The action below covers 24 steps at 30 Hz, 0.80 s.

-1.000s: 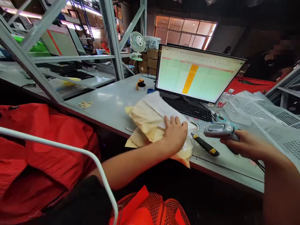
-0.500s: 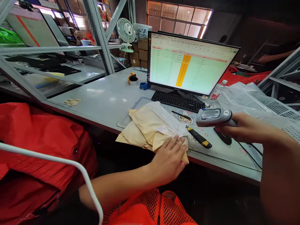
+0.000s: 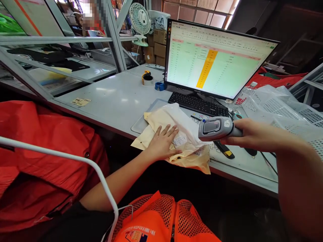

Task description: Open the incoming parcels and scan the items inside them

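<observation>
My left hand [image 3: 163, 143] lies with fingers spread on a pile of pale yellow and white mailing bags [image 3: 186, 126] at the table's front edge. A white label [image 3: 179, 141] with print shows just right of its fingers, and a second label with a barcode [image 3: 197, 153] lies lower on the pile. In my right hand [image 3: 252, 134] is a grey barcode scanner [image 3: 215, 127], gripped by its handle. The scanner's head points left, above the right side of the bags. Partly hidden under it is a black and yellow utility knife [image 3: 225, 150].
Behind the bags stand a black keyboard [image 3: 198, 104] and a monitor [image 3: 217, 60] with a spreadsheet. Tape rolls [image 3: 147, 79] sit left of the monitor. White perforated baskets [image 3: 280, 104] are at right. A large red bag [image 3: 50, 151] and a white bar [image 3: 75, 156] are at left.
My left hand has slid left and up the bags, uncovering the barcode label. My right hand has brought the scanner left, closer to the bags. The view has shifted.
</observation>
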Tool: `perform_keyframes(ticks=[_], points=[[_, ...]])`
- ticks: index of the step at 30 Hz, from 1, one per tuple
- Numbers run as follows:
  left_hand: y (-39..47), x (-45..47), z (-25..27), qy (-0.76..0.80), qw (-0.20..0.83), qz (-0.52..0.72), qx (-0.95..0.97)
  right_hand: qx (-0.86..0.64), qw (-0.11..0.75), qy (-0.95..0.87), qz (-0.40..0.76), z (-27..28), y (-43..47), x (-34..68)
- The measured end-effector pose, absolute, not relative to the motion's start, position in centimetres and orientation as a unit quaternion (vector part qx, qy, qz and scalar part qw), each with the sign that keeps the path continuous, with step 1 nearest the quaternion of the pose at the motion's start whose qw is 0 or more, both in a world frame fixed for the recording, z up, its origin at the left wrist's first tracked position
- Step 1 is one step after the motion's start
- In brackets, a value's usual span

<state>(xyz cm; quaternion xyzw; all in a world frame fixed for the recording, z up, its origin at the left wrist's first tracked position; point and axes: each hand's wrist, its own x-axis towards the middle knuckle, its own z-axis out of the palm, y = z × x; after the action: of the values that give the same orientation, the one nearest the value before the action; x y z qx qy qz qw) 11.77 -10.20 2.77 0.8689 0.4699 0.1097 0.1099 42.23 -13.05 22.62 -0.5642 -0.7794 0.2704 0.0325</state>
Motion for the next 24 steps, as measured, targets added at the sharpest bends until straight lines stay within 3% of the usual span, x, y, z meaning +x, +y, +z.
perform_keyframes(ticks=[10, 15, 18, 24], points=[[-9.9, 11.6, 2.0, 0.469, 0.112, 0.102, 0.870, -0.499, -0.130, -0.835, 0.195, 23.5, -12.7, 34.7], [-10.1, 11.4, 2.0, 0.472, 0.100, 0.121, 0.868, -0.478, -0.166, -0.851, 0.139, 22.5, -13.0, 32.5], [-10.0, 11.3, 2.1, 0.470, 0.093, 0.122, 0.869, -0.486, -0.135, -0.853, 0.132, 21.8, -13.1, 33.1], [-10.4, 11.1, 3.3, 0.491, 0.098, 0.127, 0.856, -0.602, 0.039, -0.786, 0.134, 18.6, -12.3, 40.5]])
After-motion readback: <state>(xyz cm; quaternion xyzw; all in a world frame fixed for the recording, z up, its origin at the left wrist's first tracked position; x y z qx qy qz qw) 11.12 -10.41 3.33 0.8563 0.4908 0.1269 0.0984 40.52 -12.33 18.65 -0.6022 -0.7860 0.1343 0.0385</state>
